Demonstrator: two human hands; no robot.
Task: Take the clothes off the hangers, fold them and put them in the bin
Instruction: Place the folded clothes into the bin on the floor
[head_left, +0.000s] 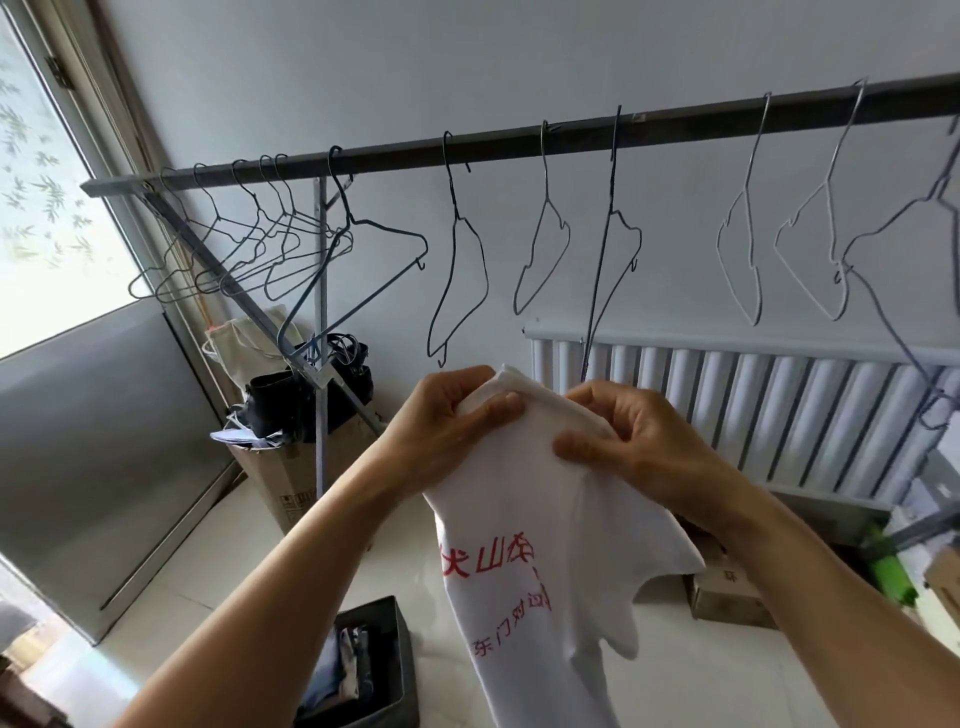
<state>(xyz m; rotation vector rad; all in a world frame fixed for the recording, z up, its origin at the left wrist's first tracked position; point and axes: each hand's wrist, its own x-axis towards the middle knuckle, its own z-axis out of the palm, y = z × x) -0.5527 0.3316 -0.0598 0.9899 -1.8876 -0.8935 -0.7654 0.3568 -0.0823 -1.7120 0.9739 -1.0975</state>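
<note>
The single head-worn view looks forward and slightly upward from close behind the person's raised forearms, facing a wall with a dark clothes rail (519, 145) running across the upper frame. The wide lens bends the rail and the window (47, 208) at left, so true angles are probably milder than they appear. The floor (208, 561) shows below.

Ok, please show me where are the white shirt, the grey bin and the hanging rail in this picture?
white shirt (524, 519): head view, on the cloth above the red print.
grey bin (402, 654): head view, on its right wall.
hanging rail (395, 153): head view, on a bare stretch of the bar between two hangers.
</note>
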